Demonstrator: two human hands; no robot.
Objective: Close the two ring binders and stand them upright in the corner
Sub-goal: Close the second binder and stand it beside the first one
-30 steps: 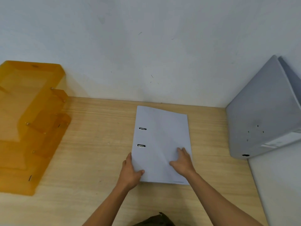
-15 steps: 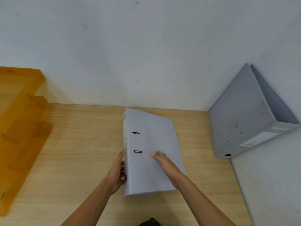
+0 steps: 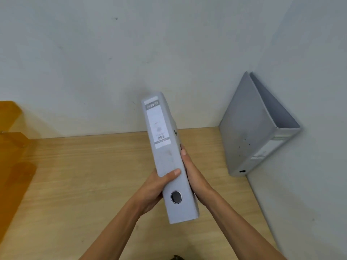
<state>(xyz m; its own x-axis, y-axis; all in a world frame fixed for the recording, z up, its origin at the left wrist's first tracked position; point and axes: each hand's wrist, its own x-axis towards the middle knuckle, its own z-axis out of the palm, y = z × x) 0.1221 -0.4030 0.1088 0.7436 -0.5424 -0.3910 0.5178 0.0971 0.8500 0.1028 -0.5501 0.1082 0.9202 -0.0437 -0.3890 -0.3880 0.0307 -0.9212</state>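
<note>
I hold a closed grey ring binder [image 3: 165,154] above the wooden desk, its labelled spine facing me and its top tilted away to the left. My left hand [image 3: 157,186] grips its left cover, thumb across the spine. My right hand [image 3: 193,175] presses flat against its right cover. A second grey binder [image 3: 249,128] stands in the right corner, leaning against the side wall, its covers slightly apart at the top.
An orange translucent tray stack [image 3: 13,151] sits at the left edge of the wooden desk [image 3: 84,175]. White walls close off the back and right side. A dark object [image 3: 176,257] peeks in at the bottom edge.
The binder lay flat on the desk under both hands. It has been lifted and turned onto its edge, spine toward me, now clamped between both hands.
</note>
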